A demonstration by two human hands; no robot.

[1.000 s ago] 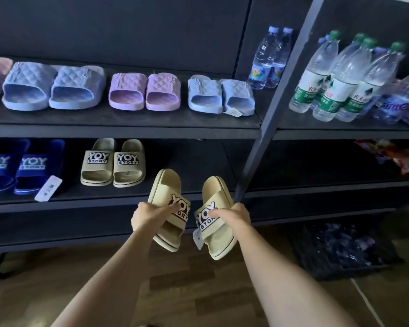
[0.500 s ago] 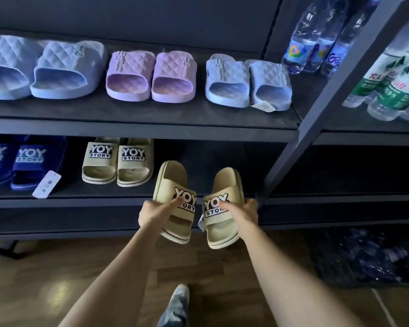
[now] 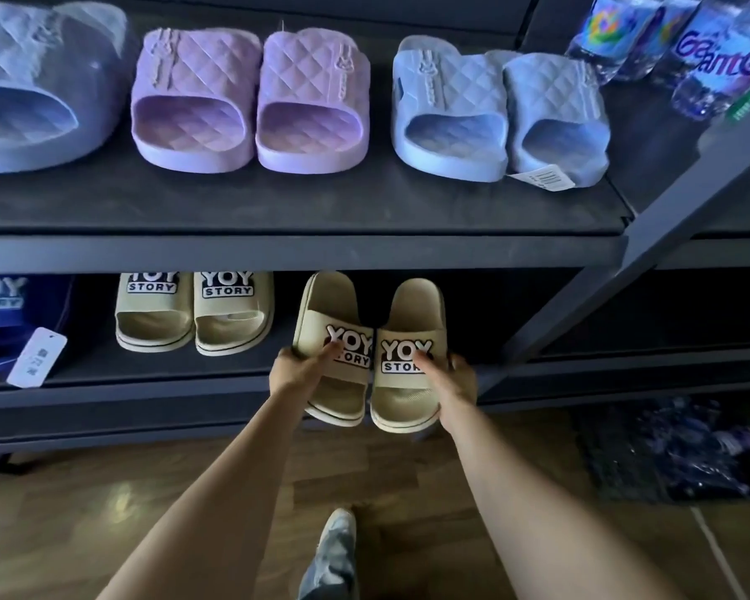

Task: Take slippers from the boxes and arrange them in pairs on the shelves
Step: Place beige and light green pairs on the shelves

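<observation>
I hold two beige "YOY STORY" slippers side by side at the front edge of the lower shelf [image 3: 157, 374], toes pointing inward. My left hand [image 3: 297, 370] grips the left slipper [image 3: 330, 313] by its strap, thumb on the logo. My right hand [image 3: 451, 374] grips the right slipper [image 3: 412, 404] the same way. Their heels hang out past the shelf edge. A matching beige pair [image 3: 193, 316] stands on the same shelf just to the left.
Blue YOY STORY slippers [image 3: 1, 305] with a white tag sit at far left below. The upper shelf [image 3: 299, 249] carries blue, purple [image 3: 252, 101] and light blue [image 3: 499, 114] quilted pairs. Water bottles [image 3: 685, 49] stand at top right. A slanted shelf post [image 3: 581, 296] rises right of my hands.
Both hands have carried the beige slippers up and forward to the lower shelf and brought them close together. My head has moved nearer the shelves.
</observation>
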